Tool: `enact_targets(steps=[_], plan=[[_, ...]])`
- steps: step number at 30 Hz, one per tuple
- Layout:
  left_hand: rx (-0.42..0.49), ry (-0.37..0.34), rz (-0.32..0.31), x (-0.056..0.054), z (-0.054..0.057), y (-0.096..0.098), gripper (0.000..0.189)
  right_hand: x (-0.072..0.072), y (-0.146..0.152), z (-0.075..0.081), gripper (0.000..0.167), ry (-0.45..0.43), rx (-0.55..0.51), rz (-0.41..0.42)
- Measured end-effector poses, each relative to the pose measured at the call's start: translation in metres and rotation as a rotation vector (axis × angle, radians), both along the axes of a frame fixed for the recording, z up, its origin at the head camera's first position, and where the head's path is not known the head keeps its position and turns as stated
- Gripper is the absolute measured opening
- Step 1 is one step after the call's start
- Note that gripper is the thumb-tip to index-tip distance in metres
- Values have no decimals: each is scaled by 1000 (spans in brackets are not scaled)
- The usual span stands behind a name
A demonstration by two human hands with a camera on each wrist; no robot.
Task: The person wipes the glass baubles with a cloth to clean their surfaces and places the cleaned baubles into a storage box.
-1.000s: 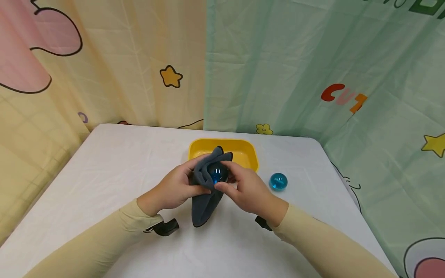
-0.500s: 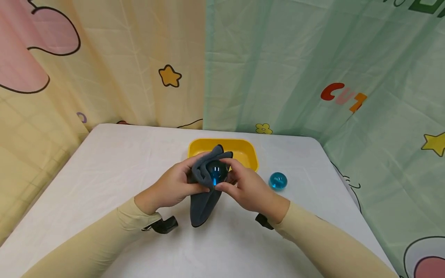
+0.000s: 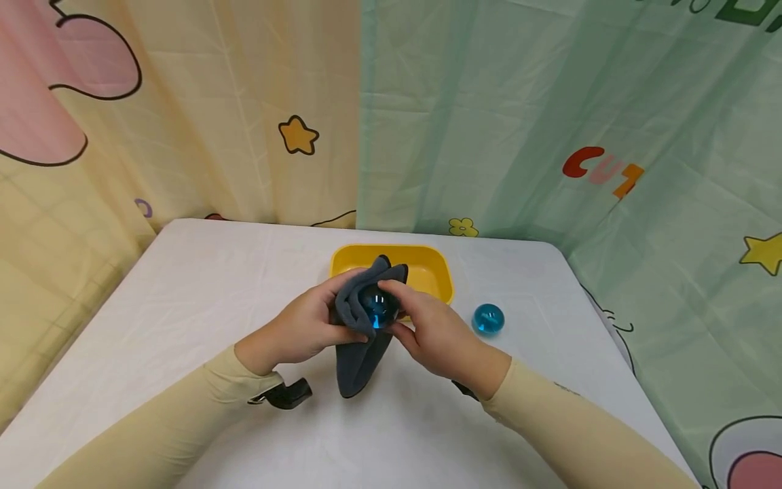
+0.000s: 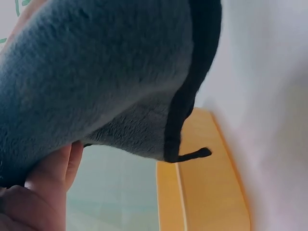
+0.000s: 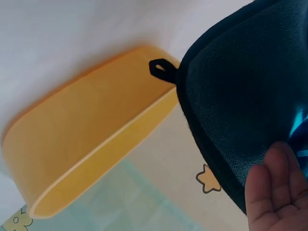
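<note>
My left hand [image 3: 305,326] grips a dark grey cloth [image 3: 360,367] bunched around one side of a clear blue ball [image 3: 380,309]. The fingers of my right hand [image 3: 436,333] hold the ball from the other side, thumb below and forefinger over its top. A loose end of the cloth hangs down toward the table. In the left wrist view the cloth [image 4: 96,72] covers most of the hand and hides the ball. The right wrist view shows the cloth's black-edged corner with a small loop [image 5: 162,70], and the ball [image 5: 301,139] only at the edge.
Behind the hands a yellow tray [image 3: 436,268] stands on the white-covered table [image 3: 244,265]. A second blue ball [image 3: 488,319] lies on the table right of my right hand. Printed curtains [image 3: 464,122] hang along the table's back and sides.
My right fingers have shifted slightly on the ball, and the ball has turned or slid a little, so more of its blue shows. The cloth and left hand have barely moved.
</note>
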State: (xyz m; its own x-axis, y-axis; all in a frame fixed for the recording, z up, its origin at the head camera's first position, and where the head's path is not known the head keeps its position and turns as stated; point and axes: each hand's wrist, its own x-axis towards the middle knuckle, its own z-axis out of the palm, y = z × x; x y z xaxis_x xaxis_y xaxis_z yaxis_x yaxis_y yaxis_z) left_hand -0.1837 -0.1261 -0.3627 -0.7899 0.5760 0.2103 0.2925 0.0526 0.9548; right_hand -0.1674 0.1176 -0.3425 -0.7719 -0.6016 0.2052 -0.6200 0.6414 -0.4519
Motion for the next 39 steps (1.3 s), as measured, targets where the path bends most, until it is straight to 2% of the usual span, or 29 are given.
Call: enact_targets(steps=[2,4,9,11,14,16,19,22,24,25,27,31,33,34,36,39], plan=[[-3,0,-9,0,1,0,84,-1,1,-1,68,14,10,6],[-15,10,-5,0,1,1,84,-1,1,-2,70,-10,-11,-11],[-52,50,38,1,0,2,84,-1,-1,-7,67,-163,-134,-102],[-51,57,50,1,-1,3,86,-1,-2,-8,64,-175,-164,-118],[-46,49,56,1,-3,4,87,0,-2,-8,68,-133,-174,-87],[-41,47,61,1,-4,4,88,0,-1,-6,74,-76,-149,-43],[-32,45,66,0,-3,3,87,-1,1,-2,79,28,-68,22],[-19,36,56,0,-1,3,88,-2,5,0,75,151,38,53],[-18,23,44,1,0,4,87,-3,6,2,72,189,81,59],[-19,18,40,2,1,4,87,-3,6,2,71,181,83,59],[-29,26,43,3,1,4,86,-4,6,2,71,100,55,40],[-51,49,63,4,0,6,86,-4,4,-2,68,-187,-100,-53],[-60,49,72,4,-1,7,87,-3,2,-4,64,-278,-179,-92],[-61,55,74,5,-1,7,88,-2,2,-5,63,-292,-204,-101],[-70,63,84,5,-2,7,89,0,1,-6,66,-267,-210,-89],[-74,73,100,5,-2,5,90,3,1,-5,73,-156,-145,-32]])
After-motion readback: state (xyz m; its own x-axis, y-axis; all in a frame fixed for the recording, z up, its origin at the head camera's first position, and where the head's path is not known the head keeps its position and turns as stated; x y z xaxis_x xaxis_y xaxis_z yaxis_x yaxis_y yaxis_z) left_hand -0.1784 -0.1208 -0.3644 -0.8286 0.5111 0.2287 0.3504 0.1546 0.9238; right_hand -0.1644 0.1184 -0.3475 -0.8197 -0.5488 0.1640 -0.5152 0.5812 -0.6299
